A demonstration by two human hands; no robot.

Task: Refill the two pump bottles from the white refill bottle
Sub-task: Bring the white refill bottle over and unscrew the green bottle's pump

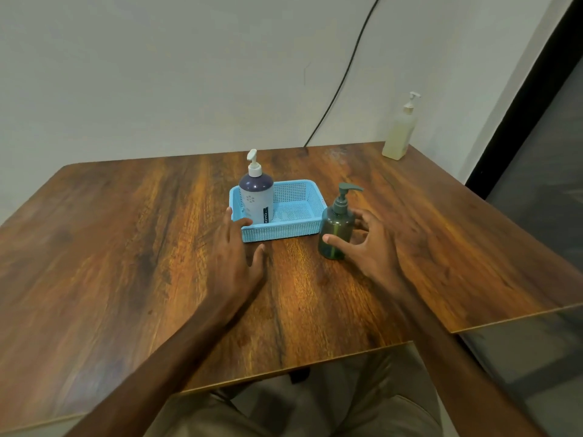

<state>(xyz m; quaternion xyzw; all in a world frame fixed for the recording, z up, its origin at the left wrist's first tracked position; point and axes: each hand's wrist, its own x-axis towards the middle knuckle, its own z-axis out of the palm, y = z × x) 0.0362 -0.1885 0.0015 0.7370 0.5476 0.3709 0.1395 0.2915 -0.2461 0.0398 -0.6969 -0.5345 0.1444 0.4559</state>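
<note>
Head view: the purple-and-white pump bottle (256,200) bears a black strip reading partly "OYO"; it stands in a perforated blue plastic basket (280,230) on the wood-grain table (126,247). The left hand (236,250), fingers straight, touches the basket's near corner; the right hand (375,247) curves thumb and fingers round the translucent green pump bottle (336,231) just beside the basket; the white refill bottle (399,134) stands at the table's far right corner.
</note>
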